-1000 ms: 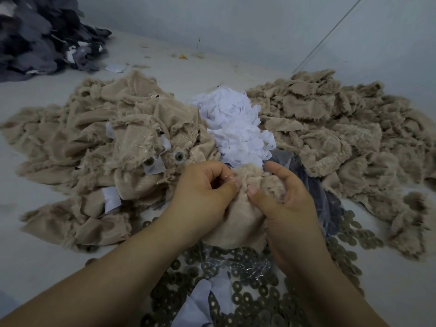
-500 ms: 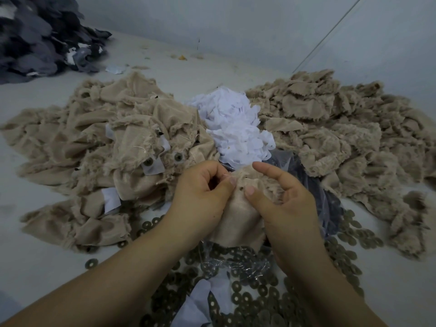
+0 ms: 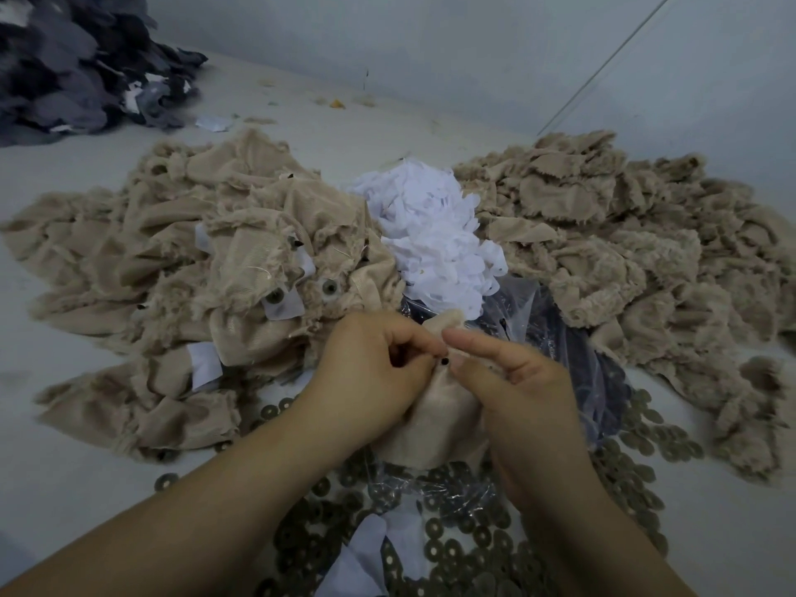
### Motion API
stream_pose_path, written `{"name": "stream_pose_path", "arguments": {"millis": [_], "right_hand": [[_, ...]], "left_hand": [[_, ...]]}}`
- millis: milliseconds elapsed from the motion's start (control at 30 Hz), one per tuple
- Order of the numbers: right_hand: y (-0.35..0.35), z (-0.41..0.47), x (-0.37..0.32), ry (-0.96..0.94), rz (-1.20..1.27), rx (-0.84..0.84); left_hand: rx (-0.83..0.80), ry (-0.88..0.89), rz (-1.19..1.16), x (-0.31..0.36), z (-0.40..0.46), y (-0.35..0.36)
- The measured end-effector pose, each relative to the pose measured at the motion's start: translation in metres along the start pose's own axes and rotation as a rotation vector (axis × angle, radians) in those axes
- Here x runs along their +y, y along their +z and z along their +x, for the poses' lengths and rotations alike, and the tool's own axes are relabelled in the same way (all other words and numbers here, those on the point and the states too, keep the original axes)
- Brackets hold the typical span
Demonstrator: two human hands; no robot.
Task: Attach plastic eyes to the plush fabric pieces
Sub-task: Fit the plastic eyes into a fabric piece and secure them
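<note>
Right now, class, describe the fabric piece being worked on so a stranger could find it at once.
Find the white scrap heap between two beige piles. Just in front of it, both hands pinch one beige plush piece. It alone is lifted, with a small black eye at its top.

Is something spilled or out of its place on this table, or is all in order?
Yes: dark washers lie scattered loose on the table, spreading out beside the clear plastic bag instead of staying inside. Small scraps litter the far edge. Otherwise the beige fabric piles look sorted.
</note>
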State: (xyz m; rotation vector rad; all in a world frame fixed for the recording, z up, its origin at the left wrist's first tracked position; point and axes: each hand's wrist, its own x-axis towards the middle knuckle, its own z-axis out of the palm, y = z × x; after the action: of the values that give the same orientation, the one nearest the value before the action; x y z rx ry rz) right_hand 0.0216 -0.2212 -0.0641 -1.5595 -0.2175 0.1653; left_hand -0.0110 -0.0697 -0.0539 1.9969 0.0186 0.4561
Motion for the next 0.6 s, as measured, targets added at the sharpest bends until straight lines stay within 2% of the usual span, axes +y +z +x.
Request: {"name": "stream_pose_path", "arguments": {"millis": [133, 200, 300, 400, 500, 600], "right_hand": [[0.001, 0.001, 0.002, 0.017, -0.033, 0.056], [0.001, 0.001, 0.003, 0.037, -0.066, 0.065], [0.000, 0.003, 0.006, 0.068, -0.100, 0.050], [0.001, 0.004, 0.006, 0.092, -0.085, 0.045], [0.000, 0.005, 0.004, 0.106, -0.106, 0.047], [-0.001, 0.005, 0.001, 0.100, -0.111, 0.055]], "left_hand": [[-0.155, -0.121, -0.045, -0.003, 0.012, -0.007], [-0.126, -0.102, 0.004, -0.004, 0.024, -0.006], [0.014, 0.111, 0.300, -0.005, 0.047, 0.001], [-0.069, 0.308, 0.593, -0.008, 0.072, 0.010], [-0.134, 0.334, 0.814, -0.008, 0.089, 0.013], [-0.113, 0.368, 0.815, -0.011, 0.095, 0.010]]}}
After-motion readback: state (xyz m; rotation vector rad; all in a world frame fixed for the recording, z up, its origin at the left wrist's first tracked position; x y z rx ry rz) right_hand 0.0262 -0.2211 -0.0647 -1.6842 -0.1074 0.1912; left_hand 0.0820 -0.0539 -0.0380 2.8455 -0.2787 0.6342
